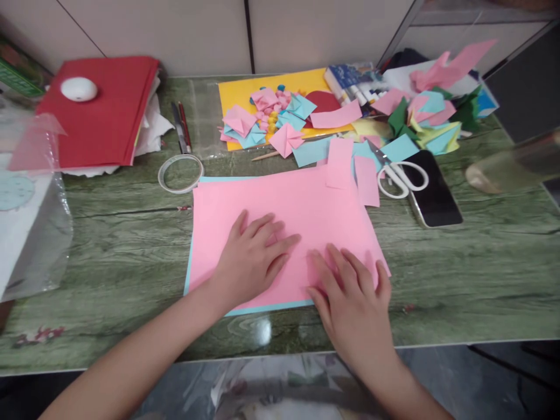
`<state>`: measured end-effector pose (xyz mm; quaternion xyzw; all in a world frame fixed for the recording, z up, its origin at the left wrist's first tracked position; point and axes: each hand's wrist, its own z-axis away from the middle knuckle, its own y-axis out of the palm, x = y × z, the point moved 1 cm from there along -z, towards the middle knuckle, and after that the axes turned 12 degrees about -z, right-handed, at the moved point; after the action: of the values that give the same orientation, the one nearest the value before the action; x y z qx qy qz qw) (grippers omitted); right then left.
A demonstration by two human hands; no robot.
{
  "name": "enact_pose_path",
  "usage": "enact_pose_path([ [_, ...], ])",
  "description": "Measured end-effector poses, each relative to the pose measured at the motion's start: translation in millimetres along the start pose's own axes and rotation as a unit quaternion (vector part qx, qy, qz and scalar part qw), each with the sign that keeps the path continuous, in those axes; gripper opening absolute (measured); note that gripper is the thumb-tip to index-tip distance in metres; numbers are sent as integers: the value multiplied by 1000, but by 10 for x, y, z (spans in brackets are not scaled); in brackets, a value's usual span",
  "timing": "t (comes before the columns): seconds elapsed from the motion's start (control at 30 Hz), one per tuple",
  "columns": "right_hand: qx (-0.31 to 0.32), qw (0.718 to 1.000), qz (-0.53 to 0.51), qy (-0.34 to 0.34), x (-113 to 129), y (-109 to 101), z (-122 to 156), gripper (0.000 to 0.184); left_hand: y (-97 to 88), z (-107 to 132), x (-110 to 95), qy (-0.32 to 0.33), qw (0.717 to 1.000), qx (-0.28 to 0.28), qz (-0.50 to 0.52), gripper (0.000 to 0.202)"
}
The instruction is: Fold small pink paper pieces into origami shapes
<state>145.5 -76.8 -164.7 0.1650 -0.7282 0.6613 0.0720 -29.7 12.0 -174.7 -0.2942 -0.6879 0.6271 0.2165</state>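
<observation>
Your left hand and right hand lie flat and open on the pink paper; scissors sit at two o'clock.

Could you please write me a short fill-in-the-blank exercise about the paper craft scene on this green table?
1. Both the left hand and the right hand rest flat on a large sheet of ____ paper.
2. Under that pink sheet lies a sheet whose visible edge is light ____.
3. The white-handled scissors lie partly on a black ____.
4. The roll of tape lies to the ____ of the pink sheet's far corner.

Missing words: pink; blue; phone; left
</observation>
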Motion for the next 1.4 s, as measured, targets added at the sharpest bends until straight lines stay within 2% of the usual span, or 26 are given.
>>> enact_pose_path([
  [0.43,14,996,-80,35,-53,-7,23,40,-6,2,-1,0,1000,17,0,36],
  [0.8,-9,999,-32,23,-2,73,35,44,1,5,-8,1,1000,11,-11,35],
  [1.4,-10,999,-29,16,2,29,15,44,1,2,-23,0,1000,12,-15,36],
])
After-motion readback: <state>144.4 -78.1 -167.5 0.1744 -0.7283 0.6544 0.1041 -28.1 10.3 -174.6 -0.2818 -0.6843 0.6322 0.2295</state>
